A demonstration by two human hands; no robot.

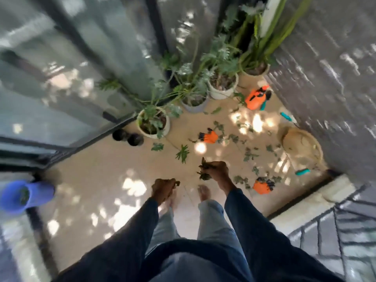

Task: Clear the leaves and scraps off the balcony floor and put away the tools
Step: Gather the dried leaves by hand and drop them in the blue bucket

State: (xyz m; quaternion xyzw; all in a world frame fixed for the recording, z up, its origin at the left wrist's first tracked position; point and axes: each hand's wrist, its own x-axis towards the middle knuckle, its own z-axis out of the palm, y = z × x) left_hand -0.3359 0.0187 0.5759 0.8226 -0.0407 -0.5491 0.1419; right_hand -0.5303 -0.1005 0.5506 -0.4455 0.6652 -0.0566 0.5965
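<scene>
Down in front of the bare feet (203,192), both arms reach forward in dark sleeves, wrists bent so the backs of the hands face up. The right hand (216,169) sits just past the frame's middle, its fingers curled tight round a bunch of leaves (204,170) that sticks out above and below the fist. The left hand (162,189) is lower, at about 8 o'clock of the right one, with its fingers closed on a few leaf scraps (176,182) that poke out at the thumb side. Blur hides the finer grip. The two hands are apart.

More cut leaves (234,138) lie scattered on the balcony floor (91,169), from 12 to 2 o'clock of the right hand. One orange glove (210,136) lies among them at 12 o'clock, and a second glove (262,186) lies at 4 o'clock, near the right forearm. An orange sprayer (256,98) stands at 1 o'clock by the wall, with a teal-handled tool (285,117) near it. Another teal tool (303,171) lies at 3 o'clock, just beside a round basket (301,144). Potted plants (153,124) line the glass from 11 to 1 o'clock. A blue bucket (40,192) with greenery inside stands at 9 o'clock, at the frame's edge.
</scene>
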